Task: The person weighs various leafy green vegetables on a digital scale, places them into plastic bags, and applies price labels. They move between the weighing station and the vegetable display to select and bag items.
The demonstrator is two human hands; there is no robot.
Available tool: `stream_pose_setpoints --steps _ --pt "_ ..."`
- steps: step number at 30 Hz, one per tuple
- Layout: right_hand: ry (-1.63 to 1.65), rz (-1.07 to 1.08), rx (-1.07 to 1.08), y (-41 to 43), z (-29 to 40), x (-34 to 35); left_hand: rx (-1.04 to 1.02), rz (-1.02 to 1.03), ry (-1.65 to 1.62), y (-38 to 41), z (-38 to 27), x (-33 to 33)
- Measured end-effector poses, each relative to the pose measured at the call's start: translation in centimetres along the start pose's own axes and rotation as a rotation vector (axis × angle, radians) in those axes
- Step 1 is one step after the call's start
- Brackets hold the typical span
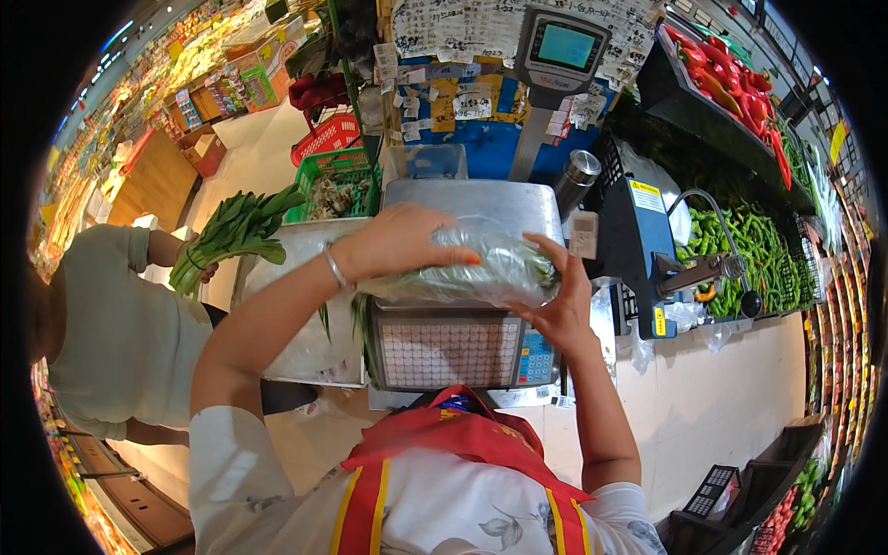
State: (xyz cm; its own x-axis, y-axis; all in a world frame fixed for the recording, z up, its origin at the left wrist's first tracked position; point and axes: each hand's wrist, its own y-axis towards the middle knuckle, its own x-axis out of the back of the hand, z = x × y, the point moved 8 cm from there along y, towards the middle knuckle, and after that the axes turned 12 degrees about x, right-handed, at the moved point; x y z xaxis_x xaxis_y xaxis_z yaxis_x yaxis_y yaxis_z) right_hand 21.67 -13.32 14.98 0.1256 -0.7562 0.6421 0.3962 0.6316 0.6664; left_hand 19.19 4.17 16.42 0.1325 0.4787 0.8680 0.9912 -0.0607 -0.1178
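A clear plastic bag of leafy greens [496,274] lies crosswise over the metal weighing plate [479,198] of a retail scale. My left hand [399,243], with a bangle at the wrist, grips the bag from above at its left part. Around the bag's right end curl the fingers and thumb of my right hand [562,298]. A small white printed label [583,234] is right beside my right fingertips; whether it sticks to them I cannot tell. Long green leaves [361,329] hang out at the bag's left. Below is the scale's keypad [447,352].
The scale's display [565,47] rises on a post behind. To the right stands a blue bag-sealing device [642,257], near green peppers [756,257] and red peppers [735,83]. At left, another person [132,326] holds a bunch of greens [229,239]. A steel flask [577,177] stands behind.
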Motion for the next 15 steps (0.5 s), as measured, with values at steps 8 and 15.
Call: stream_pose_setpoints --steps 8,15 --pt "-0.137 0.032 0.016 2.1 0.4 0.3 -0.372 -0.6 0.046 -4.1 -4.3 1.8" --pt "-0.257 -0.096 0.362 -0.4 2.8 0.3 -0.236 -0.425 -0.173 -2.3 -0.9 2.8"
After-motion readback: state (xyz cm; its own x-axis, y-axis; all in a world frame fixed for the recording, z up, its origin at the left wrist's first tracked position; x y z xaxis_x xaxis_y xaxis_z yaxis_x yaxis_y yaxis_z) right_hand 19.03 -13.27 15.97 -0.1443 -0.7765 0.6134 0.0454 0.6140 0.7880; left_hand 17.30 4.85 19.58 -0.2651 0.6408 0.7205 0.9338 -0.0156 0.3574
